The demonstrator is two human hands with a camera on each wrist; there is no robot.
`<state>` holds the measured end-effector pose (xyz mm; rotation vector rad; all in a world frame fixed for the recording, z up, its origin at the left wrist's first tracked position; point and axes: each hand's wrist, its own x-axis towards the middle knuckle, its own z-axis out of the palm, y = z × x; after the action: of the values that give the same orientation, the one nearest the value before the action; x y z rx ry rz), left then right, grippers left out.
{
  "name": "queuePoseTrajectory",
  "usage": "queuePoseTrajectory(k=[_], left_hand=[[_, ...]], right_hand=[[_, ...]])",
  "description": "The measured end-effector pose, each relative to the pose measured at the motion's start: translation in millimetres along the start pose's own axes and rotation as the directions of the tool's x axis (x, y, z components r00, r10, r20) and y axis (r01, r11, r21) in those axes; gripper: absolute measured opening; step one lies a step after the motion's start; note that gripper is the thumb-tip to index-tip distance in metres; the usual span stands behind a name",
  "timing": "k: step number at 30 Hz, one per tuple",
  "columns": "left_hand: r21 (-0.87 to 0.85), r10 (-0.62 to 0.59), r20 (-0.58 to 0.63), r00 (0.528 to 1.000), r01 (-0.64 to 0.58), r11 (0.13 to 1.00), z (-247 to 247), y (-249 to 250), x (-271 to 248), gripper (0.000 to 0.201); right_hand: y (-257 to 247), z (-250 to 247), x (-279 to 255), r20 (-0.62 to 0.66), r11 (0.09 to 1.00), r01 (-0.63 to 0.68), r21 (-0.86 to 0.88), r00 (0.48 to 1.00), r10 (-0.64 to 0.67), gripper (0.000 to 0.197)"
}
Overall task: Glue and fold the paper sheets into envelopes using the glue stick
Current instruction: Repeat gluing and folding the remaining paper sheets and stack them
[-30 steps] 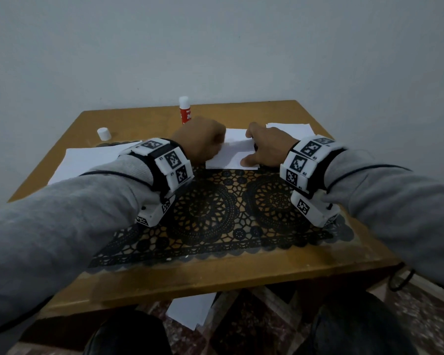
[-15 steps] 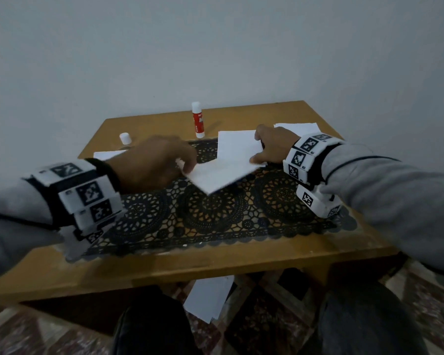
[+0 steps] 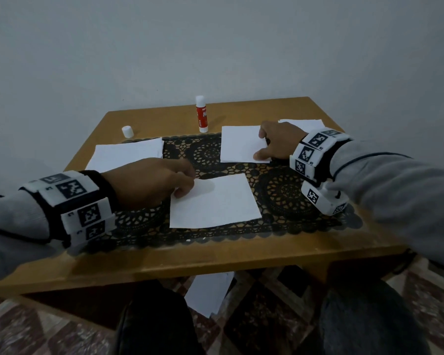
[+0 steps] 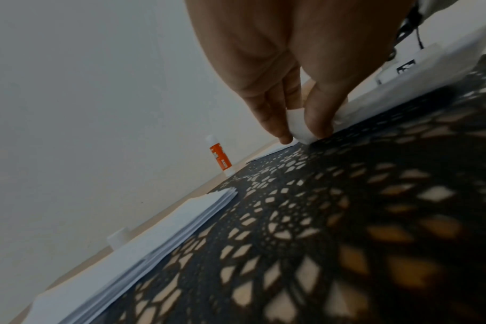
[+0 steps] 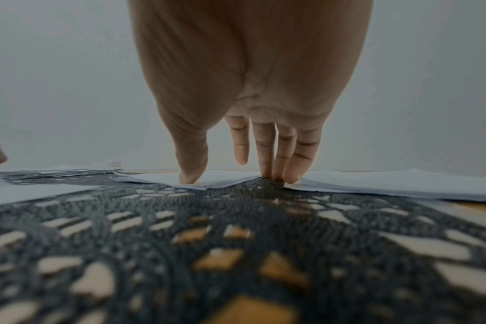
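Left hand (image 3: 149, 183) pinches corner of sheet (image 3: 213, 201), mid-desk near front edge | right hand (image 3: 274, 142), fingers spread, rests on paper stack (image 3: 239, 144) by back-right corner | glue stick (image 3: 201, 114) upright at back edge | tip: lay sheet flat and square before gluing.

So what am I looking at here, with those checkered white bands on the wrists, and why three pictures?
No machine: a person works with bare hands, wearing marker bands and small cameras. One picture comes from a head camera, the others from each wrist, looking along the fingers. The left hand pinches a corner of a paper sheet on the black lace mat. The right hand rests with straight fingers on a small paper stack. On the wooden table a glue stick stands upright, its cap apart. Another paper stack lies left.
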<state>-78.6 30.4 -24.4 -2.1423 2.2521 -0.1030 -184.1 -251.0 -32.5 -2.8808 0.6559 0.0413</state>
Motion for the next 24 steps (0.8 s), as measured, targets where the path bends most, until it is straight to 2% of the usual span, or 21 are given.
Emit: queuePoseTrajectory(k=[3,7,12,15,19,21,24], left_hand=[[0.010,0.014,0.025,1.000,-0.015,1.000,3,2,-1,0.037],[0.010,-0.056,0.069,0.996,0.055,0.998,3,0,-3,0.040],[-0.040,-0.144,0.025,0.989,0.145,0.989,2,7,-3,0.054],[-0.049,-0.184,0.132,0.974,0.192,0.980,2,22,-9,0.051],[-0.039,-0.234,0.303,0.924,0.258,0.965,9,44,-23,0.053],[-0.013,-0.242,0.308,0.920,0.258,0.966,12,46,-26,0.056],[-0.006,-0.197,0.272,0.942,0.207,0.978,7,38,-23,0.052]], right_hand=[[0,1,0,-0.017,1.000,0.017,0.001,1.000,-0.017,0.056],[3,3,3,-0.026,1.000,0.015,0.012,1.000,-0.015,0.056],[4,4,3,-0.038,0.999,0.012,0.053,0.999,-0.010,0.053],[4,5,4,-0.076,0.998,0.011,0.068,0.997,-0.006,0.048],[1,1,10,-0.171,0.998,0.059,0.032,0.984,-0.053,0.036],[-8,-8,15,-0.212,0.996,0.085,0.018,0.974,-0.079,0.032],[-32,-22,30,-0.257,0.993,0.082,0.087,0.965,-0.057,0.029]])
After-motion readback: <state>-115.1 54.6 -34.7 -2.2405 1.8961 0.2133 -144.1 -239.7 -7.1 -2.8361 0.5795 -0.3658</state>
